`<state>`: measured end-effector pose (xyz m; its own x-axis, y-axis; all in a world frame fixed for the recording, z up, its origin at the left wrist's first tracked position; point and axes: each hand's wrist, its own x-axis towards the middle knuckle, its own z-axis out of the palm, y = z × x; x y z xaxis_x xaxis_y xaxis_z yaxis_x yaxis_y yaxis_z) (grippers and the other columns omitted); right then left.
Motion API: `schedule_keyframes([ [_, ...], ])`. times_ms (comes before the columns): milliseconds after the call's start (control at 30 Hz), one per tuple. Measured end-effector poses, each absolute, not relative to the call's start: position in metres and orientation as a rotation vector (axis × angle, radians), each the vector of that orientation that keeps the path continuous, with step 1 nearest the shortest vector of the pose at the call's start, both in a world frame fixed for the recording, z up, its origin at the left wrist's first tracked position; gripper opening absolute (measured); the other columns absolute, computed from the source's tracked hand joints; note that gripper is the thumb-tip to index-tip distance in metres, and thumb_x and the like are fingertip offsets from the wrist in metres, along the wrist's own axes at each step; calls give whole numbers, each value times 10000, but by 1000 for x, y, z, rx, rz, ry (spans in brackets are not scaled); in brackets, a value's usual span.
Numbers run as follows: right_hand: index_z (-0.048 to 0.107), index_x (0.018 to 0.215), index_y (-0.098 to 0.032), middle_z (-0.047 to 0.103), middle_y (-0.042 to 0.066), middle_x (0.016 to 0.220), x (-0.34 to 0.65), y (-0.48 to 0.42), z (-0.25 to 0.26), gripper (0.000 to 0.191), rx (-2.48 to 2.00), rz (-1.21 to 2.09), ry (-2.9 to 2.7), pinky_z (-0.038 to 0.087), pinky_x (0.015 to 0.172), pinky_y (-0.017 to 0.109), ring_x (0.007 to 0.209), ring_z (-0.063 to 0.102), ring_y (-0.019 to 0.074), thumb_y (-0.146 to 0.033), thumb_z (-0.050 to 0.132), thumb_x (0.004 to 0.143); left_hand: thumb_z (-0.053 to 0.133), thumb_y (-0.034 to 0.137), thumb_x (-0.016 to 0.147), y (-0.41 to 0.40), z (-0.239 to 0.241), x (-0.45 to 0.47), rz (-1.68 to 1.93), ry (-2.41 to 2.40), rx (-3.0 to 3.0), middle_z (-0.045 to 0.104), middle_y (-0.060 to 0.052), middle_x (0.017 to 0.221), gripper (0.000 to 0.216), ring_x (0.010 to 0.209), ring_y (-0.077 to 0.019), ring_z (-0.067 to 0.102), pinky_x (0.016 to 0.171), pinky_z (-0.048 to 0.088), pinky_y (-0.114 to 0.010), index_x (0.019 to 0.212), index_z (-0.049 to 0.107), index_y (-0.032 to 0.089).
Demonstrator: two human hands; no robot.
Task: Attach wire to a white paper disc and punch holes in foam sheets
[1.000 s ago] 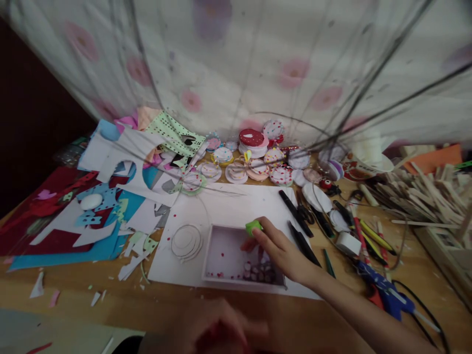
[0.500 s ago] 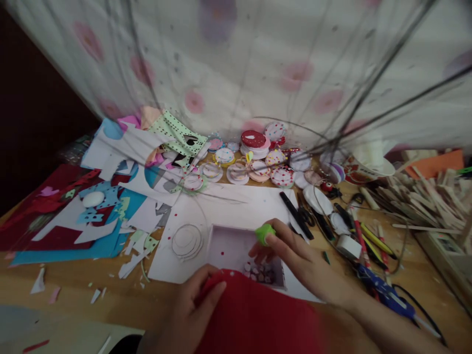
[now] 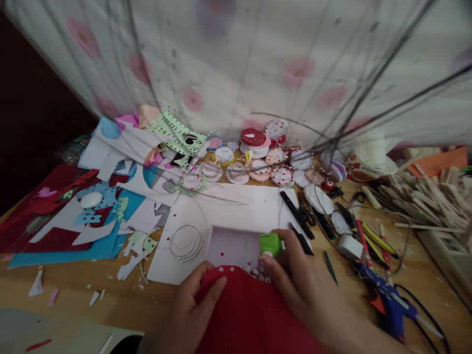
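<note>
My left hand (image 3: 191, 305) grips the left edge of a red sheet (image 3: 250, 314) near the table's front, thumb on top. Small shapes are punched out along the sheet's far edge. My right hand (image 3: 306, 285) is closed round a small green punch (image 3: 270, 244), which sits at the sheet's far edge. Behind the sheet lies a shallow white box (image 3: 230, 243) with tiny cut-outs in it, resting on a white paper (image 3: 236, 206) with pencilled circles.
Round decorated discs (image 3: 254, 157) cluster at the back. Blue, red and white paper scraps (image 3: 92, 216) lie to the left. Black markers (image 3: 295, 214), pens, scissors and a blue glue gun (image 3: 391, 300) are on the right, beside a pile of wooden sticks (image 3: 424, 196).
My left hand has brought the red sheet up from below over the box's near edge. My right hand has drawn the green punch back and down onto the sheet's far edge.
</note>
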<state>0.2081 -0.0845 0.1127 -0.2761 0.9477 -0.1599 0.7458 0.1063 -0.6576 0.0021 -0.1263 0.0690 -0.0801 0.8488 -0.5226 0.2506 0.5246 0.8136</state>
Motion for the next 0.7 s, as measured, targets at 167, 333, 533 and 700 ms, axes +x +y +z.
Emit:
schedule_keyframes([
  [167, 340, 1106, -171, 574, 1, 528, 210, -86, 86, 357, -1654, 871, -2117, 310, 432, 278, 436, 561, 216, -480, 289, 934, 746, 502, 614, -129, 76, 2, 732, 1359, 408, 701, -80, 1050, 515, 965, -266, 653, 826, 514, -358, 1028, 626, 219],
  [333, 339, 1141, -158, 571, -11, 562, 218, -81, 76, 347, -1631, 904, -2107, 337, 471, 273, 480, 551, 196, -442, 327, 942, 763, 489, 596, -129, 79, 3, 732, 1301, 438, 714, -105, 1009, 533, 953, -275, 657, 830, 510, -363, 1013, 630, 184],
  [533, 513, 881, -219, 604, 27, 784, 223, -65, 100, 218, -1504, 1071, -2073, 433, 637, 275, 714, 563, 171, -414, 425, 927, 687, 508, 663, -122, 76, -3, 712, 1604, 783, 704, -80, 1032, 420, 1015, -285, 620, 792, 513, -330, 960, 651, 214],
  [700, 573, 988, -250, 634, 27, 879, 216, -62, 122, 220, -1352, 1223, -1950, 481, 725, 287, 793, 583, 180, -432, 489, 896, 607, 530, 741, -119, 78, 2, 614, 1485, 933, 652, -4, 731, 325, 706, -184, 591, 592, 467, -231, 734, 579, 207],
])
